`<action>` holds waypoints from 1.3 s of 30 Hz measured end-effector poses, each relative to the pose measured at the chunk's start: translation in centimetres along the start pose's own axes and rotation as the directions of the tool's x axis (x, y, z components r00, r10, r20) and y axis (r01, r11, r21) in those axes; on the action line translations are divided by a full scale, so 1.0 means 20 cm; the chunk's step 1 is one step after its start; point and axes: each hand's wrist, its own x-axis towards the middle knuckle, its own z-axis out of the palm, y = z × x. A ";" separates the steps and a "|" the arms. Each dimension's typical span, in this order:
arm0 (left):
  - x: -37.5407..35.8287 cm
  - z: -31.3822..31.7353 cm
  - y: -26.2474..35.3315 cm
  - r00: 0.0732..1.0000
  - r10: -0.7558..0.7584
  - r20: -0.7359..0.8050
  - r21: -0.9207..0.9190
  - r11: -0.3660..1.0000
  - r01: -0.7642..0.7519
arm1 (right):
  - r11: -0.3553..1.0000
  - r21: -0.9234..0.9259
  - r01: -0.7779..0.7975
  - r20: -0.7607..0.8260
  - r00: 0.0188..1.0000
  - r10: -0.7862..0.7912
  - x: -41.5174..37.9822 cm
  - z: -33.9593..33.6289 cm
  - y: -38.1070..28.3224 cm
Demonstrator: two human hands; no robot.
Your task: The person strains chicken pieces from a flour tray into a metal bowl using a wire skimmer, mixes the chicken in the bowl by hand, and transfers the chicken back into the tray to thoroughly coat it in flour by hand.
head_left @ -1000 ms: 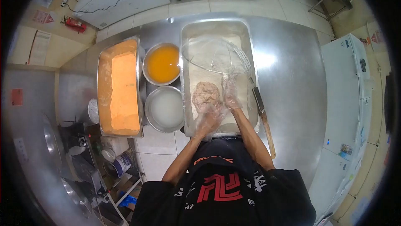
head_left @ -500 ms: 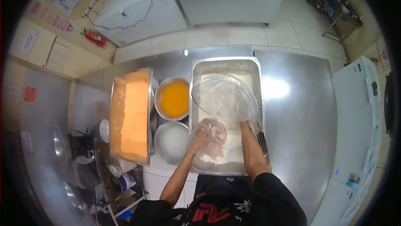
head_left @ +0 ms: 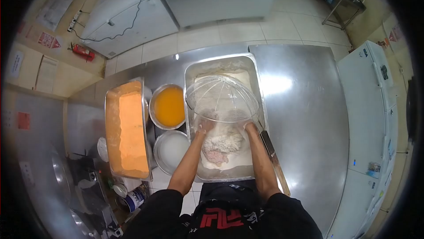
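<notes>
In the head view a deep steel pan (head_left: pixel 259 89) holds white flour (head_left: pixel 206 150). Raw meat pieces, seemingly chicken (head_left: pixel 216 156), lie in its near half; most of the heap is dusted white, with one pink part bare. My left hand (head_left: pixel 204 126) is down in the flour left of the meat. On the other side, my right hand (head_left: pixel 242 125) is also low in the flour. The wire strainer (head_left: pixel 223 100) overlaps the fingers of both hands, so their grip is hidden. Its long wooden handle (head_left: pixel 280 175) runs across the pan's right rim, beside my right forearm.
Left of the pan stand a bowl of orange-yellow liquid (head_left: pixel 169 106) and a bowl of cloudy whitish liquid (head_left: pixel 173 152). Farther left is a deep pan of orange powder (head_left: pixel 132 135). The steel table (head_left: pixel 304 119) extends right, with white fridges (head_left: pixel 362 119) beyond.
My left hand has left the meat and moved farther into the pan. White flour now covers most of the meat. The strainer sits differently over the pan, and the whole view has shifted.
</notes>
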 end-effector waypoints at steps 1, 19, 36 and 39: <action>-0.05 -0.04 0.06 0.985 -0.109 0.137 -0.012 0.994 0.112 | 1.000 -0.008 0.001 0.000 1.000 -0.001 -0.01 -0.02 0.00; -0.33 -0.56 0.60 0.717 -0.601 0.353 0.004 0.767 0.642 | 0.705 -0.591 0.391 0.197 0.918 -0.344 -0.50 0.22 -0.11; -0.12 -0.61 0.54 0.927 -0.262 0.270 -0.444 0.820 0.361 | 0.857 -0.254 0.448 -0.144 0.859 -0.492 -0.57 -0.18 -0.37; -0.11 -0.26 0.20 0.764 0.050 0.644 -0.298 0.936 0.190 | 0.838 -0.367 0.404 -0.054 0.890 -0.453 -0.49 -0.19 -0.20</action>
